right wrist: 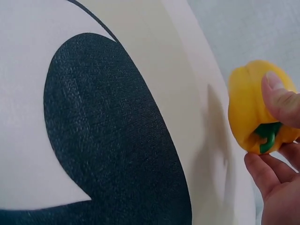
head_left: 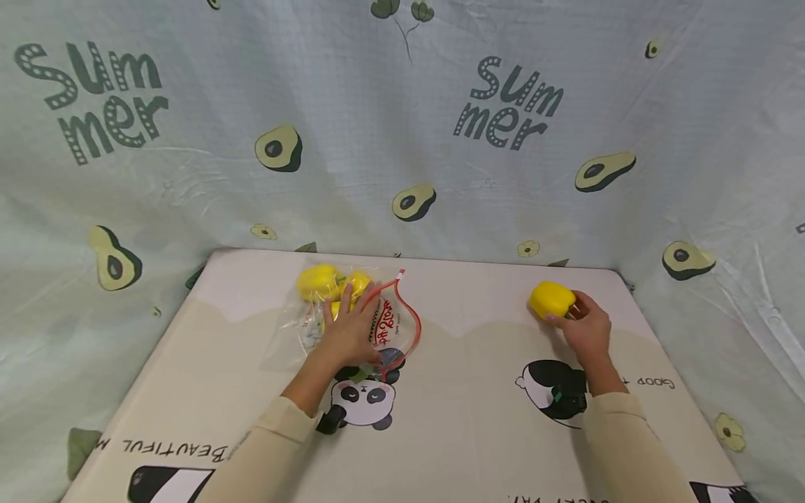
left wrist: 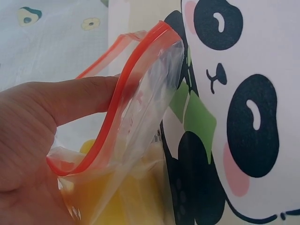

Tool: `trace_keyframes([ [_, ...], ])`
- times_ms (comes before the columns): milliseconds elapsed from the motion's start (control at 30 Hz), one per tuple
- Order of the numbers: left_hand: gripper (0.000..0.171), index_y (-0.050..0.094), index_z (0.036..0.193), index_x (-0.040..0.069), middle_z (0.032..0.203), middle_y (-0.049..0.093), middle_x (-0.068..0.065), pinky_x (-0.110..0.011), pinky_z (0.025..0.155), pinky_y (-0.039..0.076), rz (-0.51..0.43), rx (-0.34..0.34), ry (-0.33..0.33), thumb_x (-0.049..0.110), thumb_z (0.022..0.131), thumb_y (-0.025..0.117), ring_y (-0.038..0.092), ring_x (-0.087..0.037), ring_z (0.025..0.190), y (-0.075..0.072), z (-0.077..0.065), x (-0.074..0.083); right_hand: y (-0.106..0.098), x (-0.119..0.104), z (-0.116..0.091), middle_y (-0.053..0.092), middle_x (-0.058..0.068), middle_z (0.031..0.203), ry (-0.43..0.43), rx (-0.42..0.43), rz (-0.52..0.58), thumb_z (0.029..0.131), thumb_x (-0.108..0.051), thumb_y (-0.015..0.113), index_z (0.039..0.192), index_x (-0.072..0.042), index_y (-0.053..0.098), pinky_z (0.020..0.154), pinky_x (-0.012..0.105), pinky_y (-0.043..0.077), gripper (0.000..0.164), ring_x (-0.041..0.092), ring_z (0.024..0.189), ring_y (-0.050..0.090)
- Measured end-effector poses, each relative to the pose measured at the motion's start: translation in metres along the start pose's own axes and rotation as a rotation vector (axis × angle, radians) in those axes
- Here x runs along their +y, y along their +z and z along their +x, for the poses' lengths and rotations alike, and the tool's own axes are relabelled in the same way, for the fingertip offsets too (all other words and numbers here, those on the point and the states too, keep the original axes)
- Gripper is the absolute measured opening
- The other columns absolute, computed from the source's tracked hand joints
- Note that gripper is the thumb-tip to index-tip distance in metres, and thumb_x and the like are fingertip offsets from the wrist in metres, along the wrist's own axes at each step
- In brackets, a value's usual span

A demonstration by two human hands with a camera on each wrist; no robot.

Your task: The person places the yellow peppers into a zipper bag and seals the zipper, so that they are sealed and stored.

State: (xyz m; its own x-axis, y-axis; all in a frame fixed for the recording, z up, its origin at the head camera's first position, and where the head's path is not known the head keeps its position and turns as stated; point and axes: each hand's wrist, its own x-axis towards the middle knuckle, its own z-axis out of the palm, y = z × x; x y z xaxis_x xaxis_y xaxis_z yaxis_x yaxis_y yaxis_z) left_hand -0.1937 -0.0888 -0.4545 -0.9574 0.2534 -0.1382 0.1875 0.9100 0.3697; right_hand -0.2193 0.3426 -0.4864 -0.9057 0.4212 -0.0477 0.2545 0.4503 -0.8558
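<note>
One clear bag point(head_left: 391, 321) with one red rim lies on the desk point(head_left: 465, 398), left of centre. Three yellow peppers point(head_left: 318, 282) show inside, one partly behind fingers. Left grip point(head_left: 348, 337): fingers spread, extended over the bag, thumb at the rim. Right grip point(head_left: 588, 331): thumb and fingers clasp a fourth pepper point(head_left: 550, 300), its one green stem point(right wrist: 269, 137) showing, well apart from the bag, toward the far right corner.
</note>
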Motion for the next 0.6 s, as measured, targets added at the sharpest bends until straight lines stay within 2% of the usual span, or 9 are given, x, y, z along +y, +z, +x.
trace_keyframes([
  [400, 0.126, 0.02, 0.168, 0.017, 0.179, 0.005, -0.002, -0.073, 0.126, -0.009, -0.009, -0.006, -0.004, 0.031, 0.069, 0.097, -0.009, -0.04, 0.164, -0.002, 0.0, 0.001, -0.005, -0.004, -0.008, 0.043, 0.021, 0.163, -0.096, -0.118, -0.001, 0.092, -0.004, 0.077, 0.16, -0.002, 0.036, 0.119, 0.051, 0.042, 0.079, 0.041, 0.147, 0.049],
  [600, 0.127, 0.018, 0.168, 0.018, 0.179, 0.006, -0.002, -0.074, 0.126, -0.008, -0.015, -0.001, 0.006, 0.031, 0.069, 0.097, -0.008, -0.041, 0.164, -0.002, 0.0, 0.0, -0.006, -0.006, -0.012, 0.041, 0.023, 0.165, -0.101, -0.167, -0.012, 0.093, -0.001, 0.076, 0.16, -0.002, 0.035, 0.118, 0.051, 0.042, 0.079, 0.044, 0.148, 0.048],
])
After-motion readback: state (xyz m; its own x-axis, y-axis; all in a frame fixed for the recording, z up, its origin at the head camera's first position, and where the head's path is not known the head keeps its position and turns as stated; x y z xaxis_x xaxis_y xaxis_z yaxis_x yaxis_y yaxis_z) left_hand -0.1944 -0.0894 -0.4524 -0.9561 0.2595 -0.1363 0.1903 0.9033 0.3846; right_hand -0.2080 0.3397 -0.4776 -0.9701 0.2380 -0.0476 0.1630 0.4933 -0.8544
